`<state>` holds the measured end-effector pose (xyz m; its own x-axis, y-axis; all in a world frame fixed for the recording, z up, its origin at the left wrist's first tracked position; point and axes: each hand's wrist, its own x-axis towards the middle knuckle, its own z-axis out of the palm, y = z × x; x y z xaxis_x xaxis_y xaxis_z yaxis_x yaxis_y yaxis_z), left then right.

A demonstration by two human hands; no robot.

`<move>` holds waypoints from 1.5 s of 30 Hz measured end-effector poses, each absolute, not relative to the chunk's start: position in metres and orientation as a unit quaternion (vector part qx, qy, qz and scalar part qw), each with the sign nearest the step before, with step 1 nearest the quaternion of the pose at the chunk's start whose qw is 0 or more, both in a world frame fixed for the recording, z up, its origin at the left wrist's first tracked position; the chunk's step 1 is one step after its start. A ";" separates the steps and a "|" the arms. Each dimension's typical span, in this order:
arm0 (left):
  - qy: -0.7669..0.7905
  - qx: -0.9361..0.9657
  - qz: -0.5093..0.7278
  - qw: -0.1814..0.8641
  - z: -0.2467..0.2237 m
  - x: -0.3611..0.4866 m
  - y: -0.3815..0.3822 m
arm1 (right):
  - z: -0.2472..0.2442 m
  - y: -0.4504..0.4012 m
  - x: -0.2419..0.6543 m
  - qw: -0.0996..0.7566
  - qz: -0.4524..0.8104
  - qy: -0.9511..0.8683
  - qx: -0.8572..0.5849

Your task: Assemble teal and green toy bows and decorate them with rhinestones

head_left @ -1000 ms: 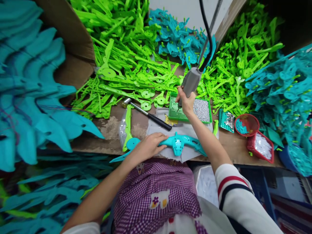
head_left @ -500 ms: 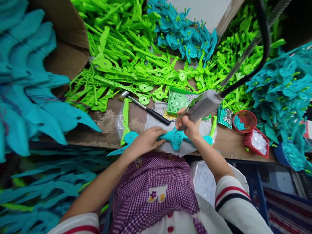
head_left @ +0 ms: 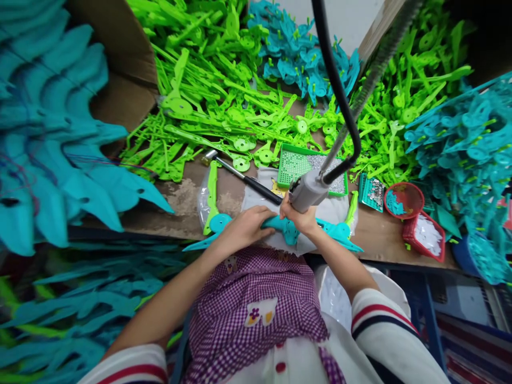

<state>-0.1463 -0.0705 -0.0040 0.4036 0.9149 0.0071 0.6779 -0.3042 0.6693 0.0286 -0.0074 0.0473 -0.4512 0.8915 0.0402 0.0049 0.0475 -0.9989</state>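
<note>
A teal plastic part (head_left: 290, 233) with long wing-like ends lies across the table's front edge on a grey cloth (head_left: 340, 210). My left hand (head_left: 248, 225) is closed on its left side, thumb and fingers pressed together over it. In my right hand (head_left: 301, 217) is a grey electric screwdriver (head_left: 310, 191), held nearly upright over the middle of the part. Its tip is hidden behind my hand. Green plastic arms stand at both ends of the part, the left green arm (head_left: 212, 194) and the right green arm (head_left: 352, 208).
A hammer (head_left: 256, 186) lies behind my left hand. Behind the screwdriver stands a green basket (head_left: 292, 169) of small metal pieces. Rightward are a red round bowl (head_left: 416, 201) and a red basket (head_left: 408, 230) of white pieces. Green parts (head_left: 224, 101) pile up at the back.
The screwdriver and my right hand have shifted left and down over the teal part, and the tool is more upright. The cable and spring have swung left.
</note>
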 end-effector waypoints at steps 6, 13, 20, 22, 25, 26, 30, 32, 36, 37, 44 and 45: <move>0.520 0.773 0.205 0.299 -0.003 -0.145 -0.069 | 0.058 0.007 0.032 0.481 0.599 -0.551 -0.327; 0.517 0.778 0.212 0.288 0.000 -0.144 -0.072 | 0.083 0.109 0.028 0.532 0.469 -0.573 -0.410; 0.519 0.775 0.210 0.294 0.002 -0.143 -0.073 | 0.049 0.134 0.017 0.545 0.468 -0.590 -0.368; 0.521 0.775 0.207 0.293 0.002 -0.142 -0.072 | 0.045 0.133 0.017 0.548 0.469 -0.589 -0.365; 0.518 0.778 0.203 0.291 0.000 -0.142 -0.072 | 0.046 0.134 0.018 0.537 0.468 -0.588 -0.383; 0.518 0.779 0.203 0.290 0.000 -0.142 -0.072 | 0.047 0.134 0.019 0.533 0.468 -0.587 -0.390; 0.516 0.780 0.208 0.287 -0.002 -0.143 -0.072 | 0.049 0.132 0.020 0.533 0.478 -0.576 -0.395; 0.516 0.779 0.209 0.287 -0.001 -0.143 -0.072 | 0.048 0.131 0.020 0.532 0.483 -0.575 -0.392; 0.517 0.778 0.207 0.291 0.000 -0.143 -0.072 | 0.047 0.134 0.021 0.523 0.473 -0.586 -0.399; 0.518 0.778 0.207 0.290 0.000 -0.143 -0.071 | 0.050 0.135 0.022 0.525 0.467 -0.589 -0.399; 0.533 0.776 0.187 0.282 0.002 -0.142 -0.072 | 0.103 0.081 0.048 0.556 0.490 -0.582 -0.333; 0.534 0.774 0.187 0.283 0.001 -0.142 -0.072 | 0.105 0.061 0.054 0.559 0.522 -0.565 -0.311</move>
<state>-0.1424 -0.0716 0.0015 0.3591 0.9332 -0.0121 0.7211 -0.2692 0.6384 0.0544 0.0615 0.1052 -0.1813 0.9344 0.3067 -0.2318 0.2624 -0.9367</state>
